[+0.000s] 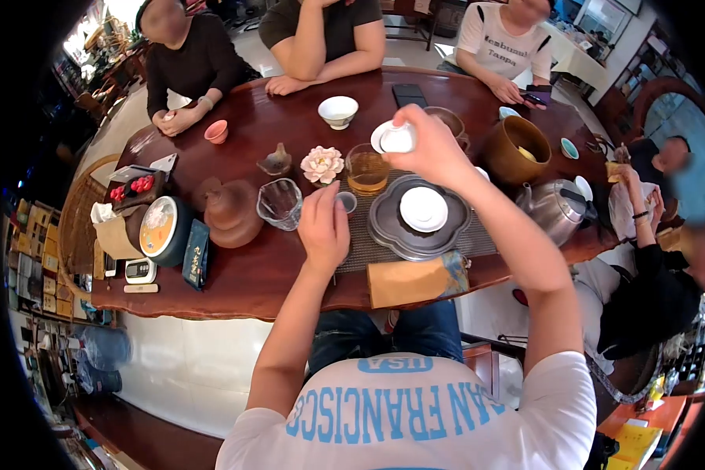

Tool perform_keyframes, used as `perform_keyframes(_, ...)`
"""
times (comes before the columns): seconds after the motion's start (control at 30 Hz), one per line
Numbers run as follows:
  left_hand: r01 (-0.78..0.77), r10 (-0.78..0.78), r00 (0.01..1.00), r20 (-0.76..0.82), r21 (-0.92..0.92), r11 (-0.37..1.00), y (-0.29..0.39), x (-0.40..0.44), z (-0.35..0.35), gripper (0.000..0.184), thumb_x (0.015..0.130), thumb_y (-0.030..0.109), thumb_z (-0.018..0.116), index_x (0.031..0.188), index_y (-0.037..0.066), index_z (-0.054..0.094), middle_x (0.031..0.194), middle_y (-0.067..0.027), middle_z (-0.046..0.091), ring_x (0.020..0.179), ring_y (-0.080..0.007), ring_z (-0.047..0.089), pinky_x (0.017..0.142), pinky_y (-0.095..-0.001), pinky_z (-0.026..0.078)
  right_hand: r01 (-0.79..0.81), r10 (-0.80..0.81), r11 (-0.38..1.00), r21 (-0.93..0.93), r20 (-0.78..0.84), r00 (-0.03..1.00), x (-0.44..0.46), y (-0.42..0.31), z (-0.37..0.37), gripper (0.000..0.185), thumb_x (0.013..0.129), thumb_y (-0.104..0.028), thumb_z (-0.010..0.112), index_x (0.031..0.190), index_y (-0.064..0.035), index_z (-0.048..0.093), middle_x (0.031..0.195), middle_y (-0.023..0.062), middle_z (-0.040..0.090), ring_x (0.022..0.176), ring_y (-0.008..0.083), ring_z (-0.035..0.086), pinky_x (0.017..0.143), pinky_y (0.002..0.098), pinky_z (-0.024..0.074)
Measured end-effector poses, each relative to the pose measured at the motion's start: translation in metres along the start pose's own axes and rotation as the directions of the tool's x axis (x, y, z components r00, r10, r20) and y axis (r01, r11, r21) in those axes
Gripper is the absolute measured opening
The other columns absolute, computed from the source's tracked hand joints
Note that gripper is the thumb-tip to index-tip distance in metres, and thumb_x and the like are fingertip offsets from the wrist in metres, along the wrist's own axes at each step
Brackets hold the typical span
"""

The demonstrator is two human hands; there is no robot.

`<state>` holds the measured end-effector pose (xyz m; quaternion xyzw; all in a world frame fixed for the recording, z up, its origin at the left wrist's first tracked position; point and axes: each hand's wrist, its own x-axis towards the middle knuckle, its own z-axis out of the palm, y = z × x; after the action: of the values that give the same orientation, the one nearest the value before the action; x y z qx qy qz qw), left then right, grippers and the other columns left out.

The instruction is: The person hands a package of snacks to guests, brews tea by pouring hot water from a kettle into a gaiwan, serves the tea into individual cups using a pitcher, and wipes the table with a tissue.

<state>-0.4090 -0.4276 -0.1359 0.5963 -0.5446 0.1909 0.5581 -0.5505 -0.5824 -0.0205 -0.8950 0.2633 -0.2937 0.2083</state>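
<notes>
My right hand (427, 145) grips a white porcelain gaiwan (398, 139), tilted beside the rim of a glass pitcher (366, 182) that holds amber tea. Whether liquid is flowing does not show. My left hand (323, 229) has its fingers stretched forward over the table, between a clear glass pitcher (278, 206) and a small cup (348, 203); I cannot tell if it touches either. Below my right forearm, a round white porcelain piece (424, 210) sits in a dark lobed tray (384, 235). Beyond the left fingertips lies a pale pink flower (322, 164).
A brown clay teapot (231, 215) and a bowl-like container (161, 227) stand left. A steel kettle (554, 210) and a large brown pot (517, 150) stand right. A tan pouch (407, 283) lies at the near edge. Several people sit around the wooden table (290, 262).
</notes>
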Motion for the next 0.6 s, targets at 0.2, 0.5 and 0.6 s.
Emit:
perform_keyframes(0.2,0.184,-0.159,0.977,0.139,-0.196,0.963,0.032,0.025,-0.006,0.026,0.087,0.004,0.057,0.113,0.0,0.059,0.097,-0.0127,0.059,0.08,-0.0216,0.06,0.069,-0.0313,0.05,-0.216,0.158,0.737,0.641,0.148,0.976,-0.067,0.036,-0.01,0.049,0.072,-0.004,0.076,0.108,-0.0082,0.043,0.106,0.0045,0.056,0.099,0.0123,0.053,0.089,0.0282,0.0428)
perform_keyframes(0.5,0.268,-0.185,0.94,0.288,-0.283,0.921,0.053,0.034,0.011,0.024,0.094,0.014,0.053,0.112,-0.001,0.059,0.097,-0.0118,0.059,0.078,-0.0185,0.058,0.072,-0.0287,0.047,-0.144,0.116,0.918,0.368,0.098,0.988,-0.1,0.029,-0.004,0.053,0.063,-0.008,0.081,0.103,-0.0083,0.047,0.128,0.0136,0.05,0.115,0.0215,0.05,0.098,0.0329,0.0398)
perform_keyframes(0.6,0.236,-0.139,0.934,0.328,-0.278,0.931,0.058,0.036,0.015,0.022,0.093,0.015,0.054,0.107,0.0,0.062,0.096,-0.0124,0.061,0.081,-0.0223,0.06,0.072,-0.0303,0.048,-0.088,0.082,0.935,0.342,0.033,0.996,-0.103,0.033,-0.001,0.054,0.062,-0.016,0.082,0.103,-0.0086,0.048,0.123,0.015,0.054,0.113,0.0313,0.05,0.097,0.0391,0.0396)
